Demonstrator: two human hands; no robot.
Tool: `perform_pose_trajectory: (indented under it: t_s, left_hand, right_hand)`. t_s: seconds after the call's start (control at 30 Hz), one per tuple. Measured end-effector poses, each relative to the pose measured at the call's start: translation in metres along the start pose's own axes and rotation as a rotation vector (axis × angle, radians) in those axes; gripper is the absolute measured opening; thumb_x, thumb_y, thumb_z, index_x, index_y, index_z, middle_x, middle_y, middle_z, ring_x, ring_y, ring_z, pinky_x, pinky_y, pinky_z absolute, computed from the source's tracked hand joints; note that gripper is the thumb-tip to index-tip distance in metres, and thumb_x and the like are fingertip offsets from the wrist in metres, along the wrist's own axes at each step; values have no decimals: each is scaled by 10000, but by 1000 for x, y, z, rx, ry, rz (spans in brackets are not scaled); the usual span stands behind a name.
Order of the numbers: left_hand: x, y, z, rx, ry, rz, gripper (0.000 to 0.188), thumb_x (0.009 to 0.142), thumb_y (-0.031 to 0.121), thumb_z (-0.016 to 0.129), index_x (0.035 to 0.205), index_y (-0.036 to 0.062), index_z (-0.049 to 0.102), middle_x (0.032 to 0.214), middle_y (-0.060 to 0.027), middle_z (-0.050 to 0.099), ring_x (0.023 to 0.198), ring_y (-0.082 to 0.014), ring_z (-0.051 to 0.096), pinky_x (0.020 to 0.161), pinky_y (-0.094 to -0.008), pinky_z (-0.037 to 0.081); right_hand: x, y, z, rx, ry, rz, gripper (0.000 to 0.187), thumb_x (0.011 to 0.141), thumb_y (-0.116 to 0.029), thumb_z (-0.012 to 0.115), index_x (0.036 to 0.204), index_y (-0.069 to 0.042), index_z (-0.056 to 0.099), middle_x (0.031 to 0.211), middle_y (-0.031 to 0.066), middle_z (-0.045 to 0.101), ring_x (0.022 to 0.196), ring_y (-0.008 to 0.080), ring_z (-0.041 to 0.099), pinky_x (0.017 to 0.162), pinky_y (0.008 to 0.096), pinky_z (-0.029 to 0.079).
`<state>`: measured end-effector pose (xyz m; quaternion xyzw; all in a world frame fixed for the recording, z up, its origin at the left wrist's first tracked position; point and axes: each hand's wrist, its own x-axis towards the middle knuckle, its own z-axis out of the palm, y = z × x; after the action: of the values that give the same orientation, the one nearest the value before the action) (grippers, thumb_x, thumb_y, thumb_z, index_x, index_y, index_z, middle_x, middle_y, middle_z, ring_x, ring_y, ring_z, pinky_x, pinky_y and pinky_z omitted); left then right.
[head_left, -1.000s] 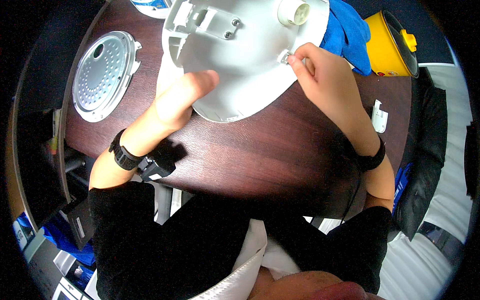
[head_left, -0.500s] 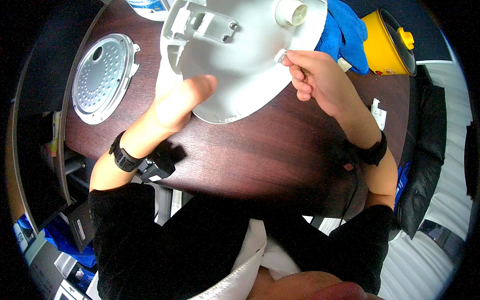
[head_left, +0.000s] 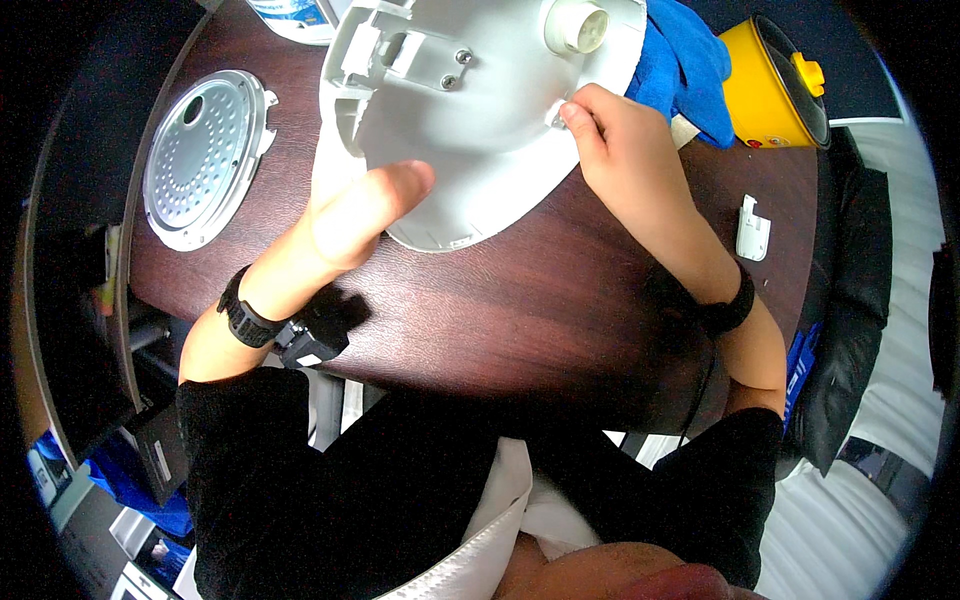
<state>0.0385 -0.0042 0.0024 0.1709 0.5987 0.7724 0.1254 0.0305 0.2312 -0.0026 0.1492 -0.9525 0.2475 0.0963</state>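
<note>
A large white plastic shell (head_left: 480, 140), hollow side up, lies at the far middle of the table. A short round tube (head_left: 585, 28) and two screws are visible inside it. My left hand (head_left: 370, 205) is closed on the shell's near left edge, thumb over the inner side and fingers hidden beneath. At the shell's right inner wall, my right hand (head_left: 630, 140) is pinched beside a small shiny fitting (head_left: 556, 113). Whatever sits between its thumb and fingertips is too small and covered to make out.
A round perforated metal plate (head_left: 205, 160) lies at the left on the dark wooden table (head_left: 480, 300). A blue cloth (head_left: 685, 70) and a yellow pot (head_left: 765, 90) with a lid stand far right. A small white plastic part (head_left: 752, 232) lies near the right edge.
My right hand has rolled over at the same spot, so its back now faces up. The shell has shifted very slightly left; my left hand keeps its hold.
</note>
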Motion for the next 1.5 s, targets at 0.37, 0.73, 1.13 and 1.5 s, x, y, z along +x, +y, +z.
perform_pose_trajectory:
  t_s: [0.37,0.73,1.13,1.5]
  left_hand:
    - [-2,13,5,105,-60,28,478,636,4,501,1104,-45,420,922,-67,523,820,-128,492,705,-270,414]
    - [0,4,-1,64,-46,41,520,626,26,518,1132,-36,412,951,-63,514,858,-125,480,738,-267,407]
    - [-2,17,6,155,-34,17,554,634,14,512,1169,-33,377,981,-75,503,879,-131,477,757,-272,409]
    - [-2,18,1,130,-50,-68,523,638,14,511,1142,-42,383,946,-73,516,860,-129,486,736,-272,415]
  right_hand:
    - [0,-1,-11,110,-157,62,214,855,-227,525,822,-16,546,584,95,529,460,243,525,430,329,403]
    - [4,6,-1,235,-157,133,144,844,-161,501,767,-42,528,589,119,524,517,238,540,477,330,417]
    - [-3,-2,-12,391,-228,283,199,885,-192,488,799,-21,540,617,37,510,470,131,459,452,257,366]
    - [-5,-1,2,-132,85,-117,166,834,-182,529,820,-16,541,729,155,584,628,339,586,528,398,460]
